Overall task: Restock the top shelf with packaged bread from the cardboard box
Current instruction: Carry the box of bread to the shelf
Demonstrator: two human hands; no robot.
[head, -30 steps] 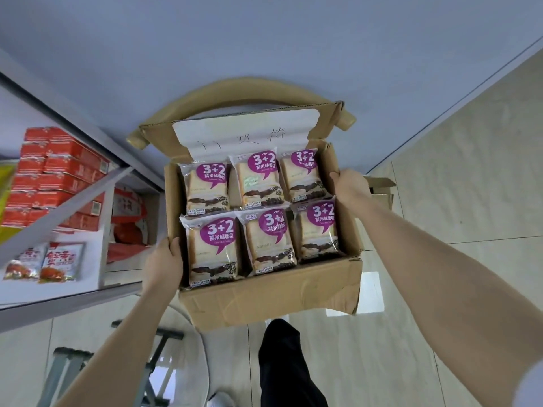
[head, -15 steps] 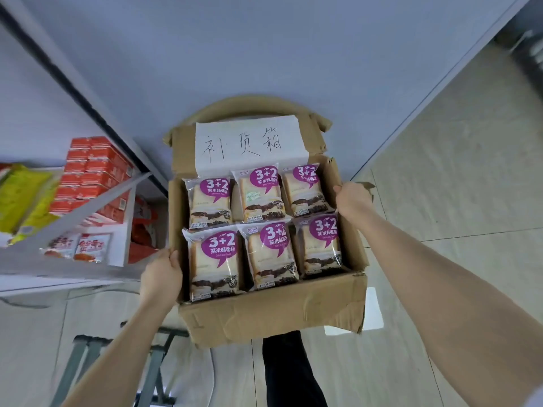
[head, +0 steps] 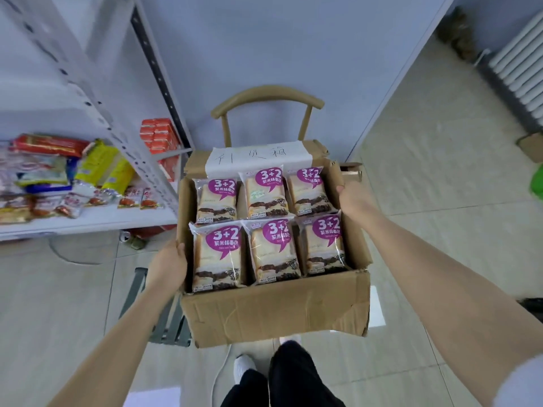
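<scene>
Left hand [head: 167, 264] fingers curl over the left wall of the cardboard box [head: 273, 309], thumb on the rim, closed on the cardboard; right hand [head: 354, 198] grips the right wall near the far corner, fingers wrapped out of sight over the edge. Box is carried between both hands, open top, six bread packs [head: 269, 223] in two rows of three, lying flat and filling the box edge to edge; paper label [head: 258, 158] taped on the far flap. Step in hand looks like carrying or setting down the box by the shelf; none of the bread is out yet. To do it well: keep the box level, support the soft dented walls low, set it on something steady, probably the chair [head: 267, 104] just behind the far edge, before picking packs. Shelf unit [head: 97, 86] stands at left, a lower board crowded with snack packets [head: 70, 183] up to its front edge. Tiled floor [head: 440, 201], plain wall behind, radiator [head: 520, 60] far right, step stool [head: 164, 315] under the box's left corner.
</scene>
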